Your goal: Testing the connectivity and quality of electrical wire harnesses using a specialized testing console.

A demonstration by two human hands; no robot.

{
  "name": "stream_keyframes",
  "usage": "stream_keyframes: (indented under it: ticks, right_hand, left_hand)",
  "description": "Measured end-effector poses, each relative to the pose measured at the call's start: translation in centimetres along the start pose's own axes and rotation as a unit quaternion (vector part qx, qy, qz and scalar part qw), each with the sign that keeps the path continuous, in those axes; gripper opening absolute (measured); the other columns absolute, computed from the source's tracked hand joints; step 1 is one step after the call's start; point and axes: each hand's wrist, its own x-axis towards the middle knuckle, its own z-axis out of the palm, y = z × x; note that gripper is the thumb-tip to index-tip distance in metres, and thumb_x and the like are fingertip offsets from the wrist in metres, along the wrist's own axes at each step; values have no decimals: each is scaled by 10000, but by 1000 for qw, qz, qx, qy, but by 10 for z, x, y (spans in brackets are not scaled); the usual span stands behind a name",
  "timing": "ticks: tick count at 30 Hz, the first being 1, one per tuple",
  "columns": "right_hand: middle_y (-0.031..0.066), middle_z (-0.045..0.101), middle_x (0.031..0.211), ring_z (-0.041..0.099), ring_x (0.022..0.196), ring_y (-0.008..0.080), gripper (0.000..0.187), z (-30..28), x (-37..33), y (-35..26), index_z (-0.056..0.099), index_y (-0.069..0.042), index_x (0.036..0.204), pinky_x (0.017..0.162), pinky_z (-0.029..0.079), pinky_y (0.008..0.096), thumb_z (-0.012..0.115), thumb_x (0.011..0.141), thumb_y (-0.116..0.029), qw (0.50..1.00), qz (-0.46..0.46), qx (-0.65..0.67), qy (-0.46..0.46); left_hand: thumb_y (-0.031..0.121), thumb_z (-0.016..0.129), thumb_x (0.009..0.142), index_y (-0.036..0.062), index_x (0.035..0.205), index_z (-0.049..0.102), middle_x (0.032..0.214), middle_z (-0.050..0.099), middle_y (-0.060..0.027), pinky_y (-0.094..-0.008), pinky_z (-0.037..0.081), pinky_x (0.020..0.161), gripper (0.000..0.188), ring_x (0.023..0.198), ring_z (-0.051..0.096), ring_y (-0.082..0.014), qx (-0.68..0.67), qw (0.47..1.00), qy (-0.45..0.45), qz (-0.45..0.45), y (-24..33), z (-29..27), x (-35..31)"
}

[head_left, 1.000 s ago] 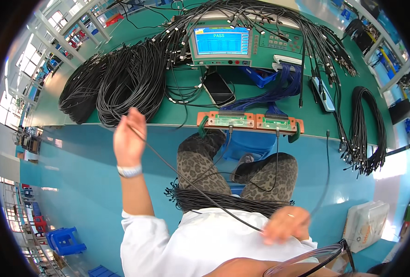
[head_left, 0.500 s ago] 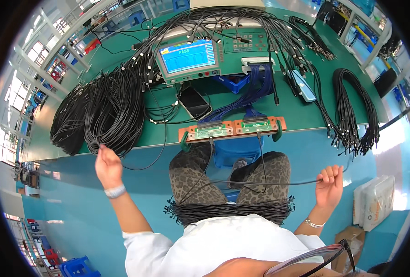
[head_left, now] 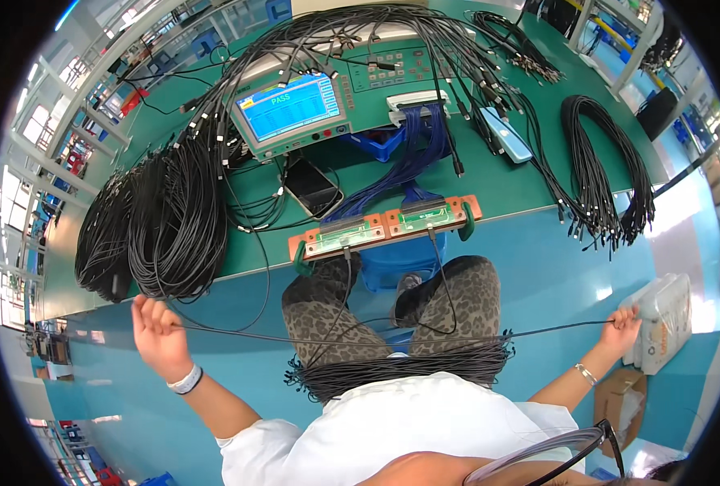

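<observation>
A thin black cable [head_left: 530, 330] stretches nearly straight across my lap from one hand to the other. My left hand [head_left: 161, 336] is closed on its left end, just off the table edge and below a big looped bundle of black cables [head_left: 177, 219]. My right hand [head_left: 621, 328] pinches the other end, far out to the right. Under the stretched cable, a pile of black cables [head_left: 400, 374] lies across my thighs. Ahead, a test fixture [head_left: 386, 228] with two green boards sits at the table's edge, and a cable hangs from each board.
A tester with a lit screen [head_left: 292, 108] stands on the green table [head_left: 522, 194], draped with black cables. A phone [head_left: 313, 188], a light-blue device [head_left: 506, 136] and a hanging cable bundle [head_left: 607, 174] are nearby. Right of me are a plastic-wrapped package [head_left: 664, 324] and a cardboard box [head_left: 619, 401].
Both hands have moved outward, the left one lower and away from the cable bundle. The cable between them is now pulled straighter. The view has shifted slightly.
</observation>
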Motion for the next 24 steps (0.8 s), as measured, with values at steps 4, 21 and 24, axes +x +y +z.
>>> stream_keyframes:
  ticks: [4, 21, 24]
  right_hand:
    - [28, 302, 585, 250, 462, 110, 372, -60, 26, -39, 477, 30, 1015, 376, 255, 219, 273, 955, -275, 987, -93, -92, 92]
    - [-73, 316, 596, 270, 482, 17, 325, 80, -81, 188, 553, -17, 910, 399, 227, 162, 419, 916, -314, 785, 320, -432, -308]
    - [4, 502, 684, 458, 580, 69, 320, 102, -123, 271, 547, -13, 850, 509, 370, 193, 393, 924, -283, 736, 279, -506, -352]
  left_hand:
    - [204, 328, 941, 26, 854, 431, 606, 279, 9, -230, 216, 419, 223, 493, 233, -91, 9, 998, -28, 51, 15, -10, -10]
    - [75, 485, 867, -106, 1229, 350, 1091, 539, -181, -232, 447, 754, 427, 797, 538, -114, 592, 796, 48, 114, -67, -40, -57]
    - [120, 508, 866, -58, 1008, 533, 815, 609, -127, -218, 456, 607, 230, 604, 532, -101, 708, 698, 82, -66, -136, -24, -51]
